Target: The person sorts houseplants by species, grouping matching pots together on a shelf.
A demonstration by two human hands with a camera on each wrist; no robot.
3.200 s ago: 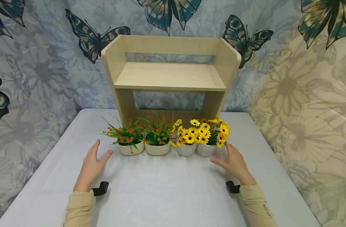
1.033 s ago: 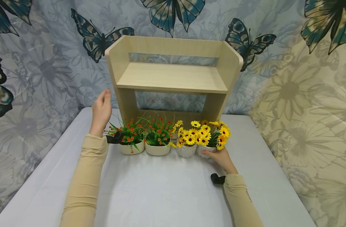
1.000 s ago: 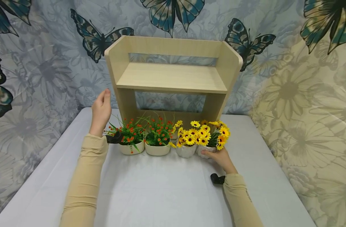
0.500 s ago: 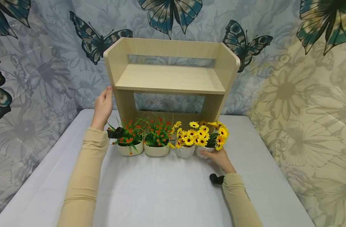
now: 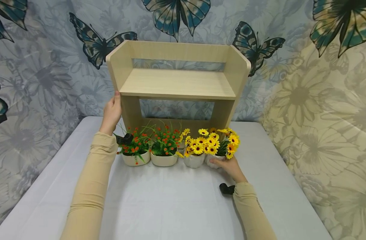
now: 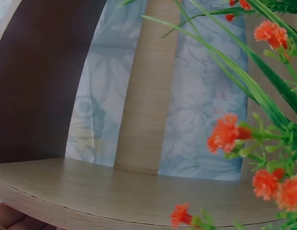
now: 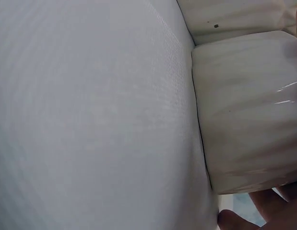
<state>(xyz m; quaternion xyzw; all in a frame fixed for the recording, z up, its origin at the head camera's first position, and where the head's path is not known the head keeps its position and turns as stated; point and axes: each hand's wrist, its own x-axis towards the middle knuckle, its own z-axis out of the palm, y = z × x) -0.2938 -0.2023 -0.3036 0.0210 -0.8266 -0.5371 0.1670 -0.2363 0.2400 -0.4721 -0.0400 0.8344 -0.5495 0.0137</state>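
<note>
Straight into the head view, with the right grip point(image 5: 232, 169) curled round the outer white pot point(image 5: 212, 157) of yellow flowers point(image 5: 213, 141), upright at the right-hand end of a row of four on the white-clothed bench point(image 5: 170, 206). Close beside it, a second white pot point(image 5: 195, 161), yellow blooms again; then, further left, two cream pots point(image 5: 164, 160) with orange-red flowers point(image 5: 167, 135) and thin green leaves. Right behind the row, a pale wooden shelf point(image 5: 179, 83), backed by butterfly-print wallpaper point(image 5: 306, 100). And up at the left, touching the front edge of the shelf's side panel point(image 5: 118, 70) with the left grip point(image 5: 111, 112); cannot tell whether gripping or merely resting there. Over to the left wrist view: peering into the shelf's lower part, past orange-red flowers on the right, with just a peek of fingers point(image 6: 14, 218) beyond the panel, bottom left. Across to the right wrist view: turned sideways in the shot, the held pot, base on the cloth, with fingers round it at lower right.
</note>
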